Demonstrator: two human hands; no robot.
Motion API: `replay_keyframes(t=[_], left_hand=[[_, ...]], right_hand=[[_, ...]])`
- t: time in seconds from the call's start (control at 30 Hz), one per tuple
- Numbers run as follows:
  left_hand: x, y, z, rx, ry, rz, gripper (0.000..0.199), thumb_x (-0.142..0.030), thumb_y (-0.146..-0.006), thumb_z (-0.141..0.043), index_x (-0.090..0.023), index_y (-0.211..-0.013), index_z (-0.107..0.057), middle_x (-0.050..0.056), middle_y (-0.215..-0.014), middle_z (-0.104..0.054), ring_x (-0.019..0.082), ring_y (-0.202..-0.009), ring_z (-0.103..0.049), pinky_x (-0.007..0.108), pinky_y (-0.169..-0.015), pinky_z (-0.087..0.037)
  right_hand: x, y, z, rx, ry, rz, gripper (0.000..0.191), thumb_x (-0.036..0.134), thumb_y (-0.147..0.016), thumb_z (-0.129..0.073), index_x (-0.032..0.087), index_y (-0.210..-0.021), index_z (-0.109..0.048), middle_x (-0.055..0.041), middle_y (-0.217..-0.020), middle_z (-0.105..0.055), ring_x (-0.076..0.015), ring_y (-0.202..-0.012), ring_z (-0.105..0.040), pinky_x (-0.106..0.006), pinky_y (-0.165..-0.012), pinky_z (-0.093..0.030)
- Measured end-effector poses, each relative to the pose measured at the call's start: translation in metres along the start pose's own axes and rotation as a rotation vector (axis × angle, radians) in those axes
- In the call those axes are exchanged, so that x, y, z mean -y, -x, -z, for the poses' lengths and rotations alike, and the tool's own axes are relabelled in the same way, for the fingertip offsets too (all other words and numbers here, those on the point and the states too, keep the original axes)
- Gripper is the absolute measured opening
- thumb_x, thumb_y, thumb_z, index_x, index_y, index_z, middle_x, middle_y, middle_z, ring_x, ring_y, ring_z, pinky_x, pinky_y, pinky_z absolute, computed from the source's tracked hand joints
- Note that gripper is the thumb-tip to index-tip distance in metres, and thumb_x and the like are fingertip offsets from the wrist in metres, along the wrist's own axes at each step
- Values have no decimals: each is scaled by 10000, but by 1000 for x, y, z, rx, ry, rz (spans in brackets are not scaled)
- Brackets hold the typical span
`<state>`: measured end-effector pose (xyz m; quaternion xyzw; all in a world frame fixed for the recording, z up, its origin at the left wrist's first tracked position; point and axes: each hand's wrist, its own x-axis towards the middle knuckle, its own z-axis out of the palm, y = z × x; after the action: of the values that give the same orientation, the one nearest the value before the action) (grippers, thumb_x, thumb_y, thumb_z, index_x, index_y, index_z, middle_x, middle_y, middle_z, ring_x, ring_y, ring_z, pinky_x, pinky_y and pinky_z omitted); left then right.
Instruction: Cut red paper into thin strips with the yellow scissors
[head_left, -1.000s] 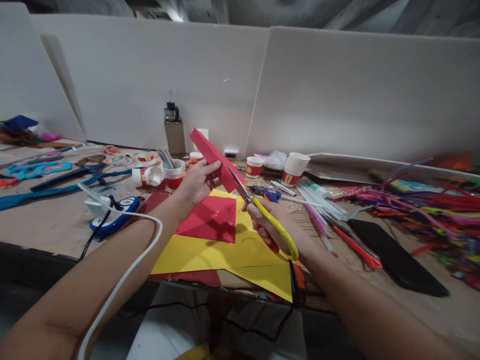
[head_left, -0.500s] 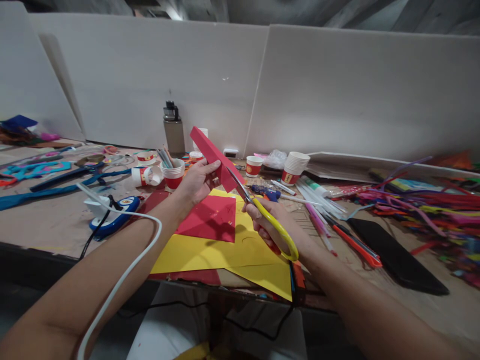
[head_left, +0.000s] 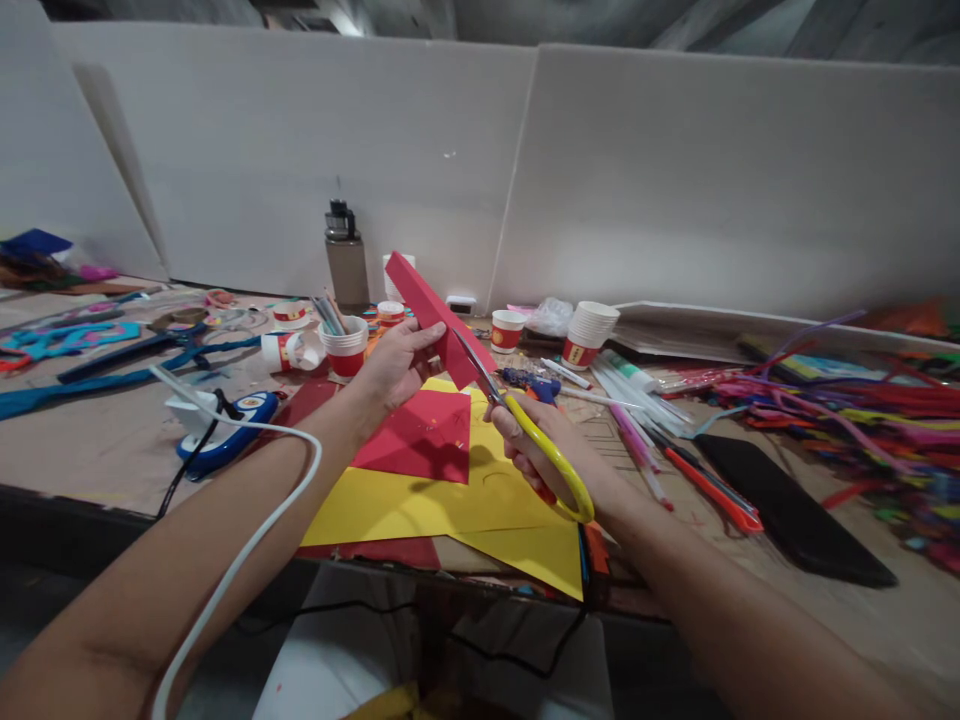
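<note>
A narrow folded strip of red paper (head_left: 429, 305) is pinched in my left hand (head_left: 403, 362), held up at a slant above the table. My right hand (head_left: 536, 435) grips yellow-handled scissors (head_left: 546, 450), fingers through the loops. The blades meet the lower right part of the strip, just beyond my left fingertips. Beneath both hands, a red paper sheet (head_left: 420, 440) with small scraps on it lies over yellow paper sheets (head_left: 390, 505).
Paper cups (head_left: 346, 350), a dark bottle (head_left: 346, 260) and a blue glue gun (head_left: 529, 382) stand or lie behind. To the right are a utility knife (head_left: 716, 490), a black phone (head_left: 795, 510) and colourful pipe cleaners (head_left: 847, 410). A white cable (head_left: 247, 560) crosses my left forearm; a blue power strip (head_left: 229, 440) is left.
The red strip and both hands have barely moved. The strip's lower end now tips slightly more to the right, with the scissor blades still at it.
</note>
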<state>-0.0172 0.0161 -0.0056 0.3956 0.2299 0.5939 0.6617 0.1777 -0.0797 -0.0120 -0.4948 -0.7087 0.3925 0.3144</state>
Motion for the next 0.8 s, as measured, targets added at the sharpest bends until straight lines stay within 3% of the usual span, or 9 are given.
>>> replay_keyframes(t=[0.5, 0.8], left_hand=[[1, -1, 0, 21, -9, -4, 120, -148, -750, -654, -144, -862, -611, 14, -723, -689, 116, -646, -651, 283, -704, -532], [1, -3, 0, -28, 61, -44, 131, -230, -760, -670, -160, -847, -601, -12, -725, -684, 92, -627, -639, 237, -653, -525]], right_hand=[[9, 6, -2, 27, -103, -58, 308, 511, -849, -501, 207, -830, -451, 68, -576, -423, -42, -373, -362, -149, -315, -288], [5, 2, 0, 5, 27, -20, 333, 529, -848, -495, 198, -840, -468, 47, -608, -445, -52, -421, -392, -161, -362, -308]])
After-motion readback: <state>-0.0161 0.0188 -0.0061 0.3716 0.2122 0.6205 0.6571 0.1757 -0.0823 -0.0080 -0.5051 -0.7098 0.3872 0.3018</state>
